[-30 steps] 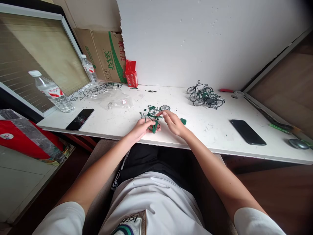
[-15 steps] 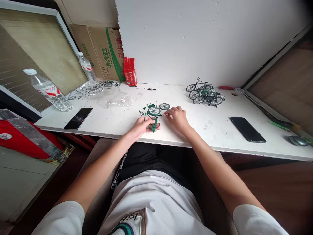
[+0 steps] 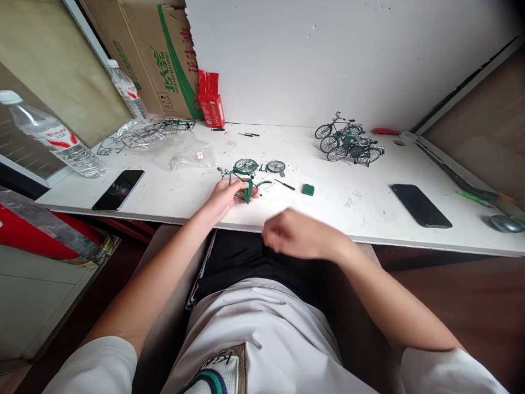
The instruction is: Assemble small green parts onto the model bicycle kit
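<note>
Head view: left hand (image 3: pixel 229 196) pinches thin green miniature bicycle frame (image 3: pixel 248 193) between thumb and fingers, near front edge of flat white desk (image 3: pixel 344 213). Right hand (image 3: pixel 292 234), at 4 o'clock from left, blurred, fingers curled; contents cannot be told. From left hand: dark spoked wheel (image 3: pixel 275 167) at 2 o'clock; slim black tool (image 3: pixel 285 185) and squarish green block (image 3: pixel 308 189) at 3.

Wht tbl (image 3: pixel 336 219) w/ grn bike pts (image 3: pixel 308 189), mini bikes (image 3: pixel 348 141), 2 phones (image 3: pixel 421 205), bag (image 3: pixel 200 157).
</note>
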`<action>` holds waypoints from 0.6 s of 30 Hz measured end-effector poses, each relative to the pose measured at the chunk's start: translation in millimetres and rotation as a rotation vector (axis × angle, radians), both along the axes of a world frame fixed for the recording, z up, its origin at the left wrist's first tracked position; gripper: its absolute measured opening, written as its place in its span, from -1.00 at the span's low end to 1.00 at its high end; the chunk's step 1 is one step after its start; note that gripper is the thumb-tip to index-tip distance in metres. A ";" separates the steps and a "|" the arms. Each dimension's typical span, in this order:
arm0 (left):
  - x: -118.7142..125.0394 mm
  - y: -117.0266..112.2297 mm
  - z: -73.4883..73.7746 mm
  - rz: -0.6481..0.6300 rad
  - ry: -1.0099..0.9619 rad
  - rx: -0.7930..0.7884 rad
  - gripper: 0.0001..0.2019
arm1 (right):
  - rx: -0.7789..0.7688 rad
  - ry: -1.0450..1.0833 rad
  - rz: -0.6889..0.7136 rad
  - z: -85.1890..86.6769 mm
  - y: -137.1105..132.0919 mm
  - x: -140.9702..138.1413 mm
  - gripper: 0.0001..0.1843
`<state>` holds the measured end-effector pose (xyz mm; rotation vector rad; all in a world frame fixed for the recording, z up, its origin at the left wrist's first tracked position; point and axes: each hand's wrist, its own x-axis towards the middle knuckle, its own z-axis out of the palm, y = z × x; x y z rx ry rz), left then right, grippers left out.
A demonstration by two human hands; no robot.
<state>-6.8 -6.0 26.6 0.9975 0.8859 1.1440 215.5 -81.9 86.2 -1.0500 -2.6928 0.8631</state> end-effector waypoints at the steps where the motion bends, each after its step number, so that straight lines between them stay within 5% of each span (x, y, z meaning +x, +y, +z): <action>1: -1.8 1.8 -1.1 0.005 0.002 0.004 -0.78 | -0.079 -0.067 0.092 -7.6 -16.5 -2.6 -0.64; 5: -4.2 6.2 -5.9 0.007 0.003 0.016 -0.77 | -0.031 -0.374 0.053 -75.7 -40.7 -11.3 -0.73; 9: -3.2 6.6 -7.2 0.006 -0.002 0.028 -0.76 | -0.109 -0.458 -0.103 -135.3 2.7 -11.6 -0.64; 13: -3.4 6.4 -6.6 0.003 0.012 0.026 -0.75 | -0.263 -0.518 -0.023 -158.2 39.4 -15.1 -0.70; 18: -3.3 7.0 -7.3 0.004 0.006 0.010 -0.73 | -0.342 -0.578 -0.001 -181.0 33.9 -29.4 -0.63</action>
